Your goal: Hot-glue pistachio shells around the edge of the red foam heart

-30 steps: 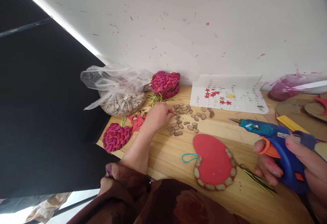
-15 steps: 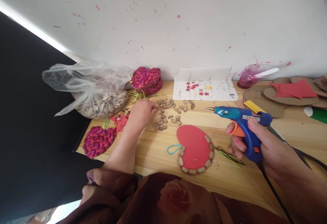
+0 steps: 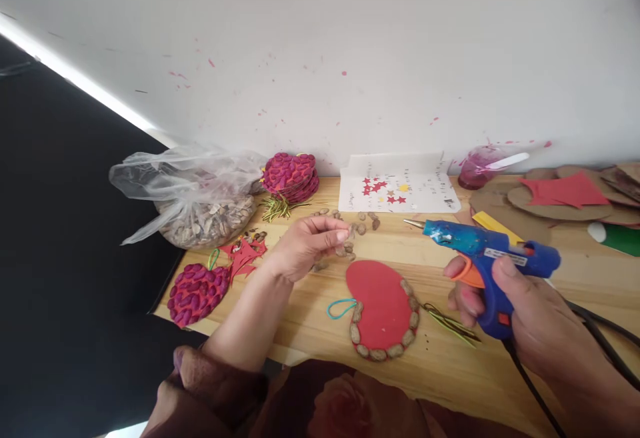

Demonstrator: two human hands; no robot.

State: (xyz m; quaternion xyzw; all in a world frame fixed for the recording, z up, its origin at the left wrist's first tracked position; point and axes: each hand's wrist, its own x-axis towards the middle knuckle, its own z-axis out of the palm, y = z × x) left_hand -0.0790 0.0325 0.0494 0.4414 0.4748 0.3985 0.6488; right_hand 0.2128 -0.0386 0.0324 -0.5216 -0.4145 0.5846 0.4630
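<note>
My right hand [image 3: 515, 298] grips a blue hot glue gun [image 3: 493, 278], fingers at its orange trigger, metal nozzle pointing left. My left hand [image 3: 313, 248] is pinched over the scattered peanuts [image 3: 361, 229]; a small peanut shows at the fingertips, partly hidden by them. Nearer me lies a rounded red cutout [image 3: 383, 298] with a row of peanuts [image 3: 395, 350] along its lower and right edge. A turquoise loop [image 3: 341, 309] sticks out at its left, and a tassel of green and brown strands [image 3: 450, 323] at its right.
On the left are a plastic bag of shells [image 3: 210, 221], red paper scraps [image 3: 245, 255] and a purple-studded piece [image 3: 197, 295]. Similar pieces [image 3: 290, 178] are stacked behind. A paper with stars [image 3: 425, 191], a purple-stained cup [image 3: 477, 168] and cardboard cutouts [image 3: 500, 208] line the back.
My left hand has moved right across the peanuts, its fingers now pinched toward the right. The glue gun stays in my right hand, tilted slightly differently. The view has shifted upward a little.
</note>
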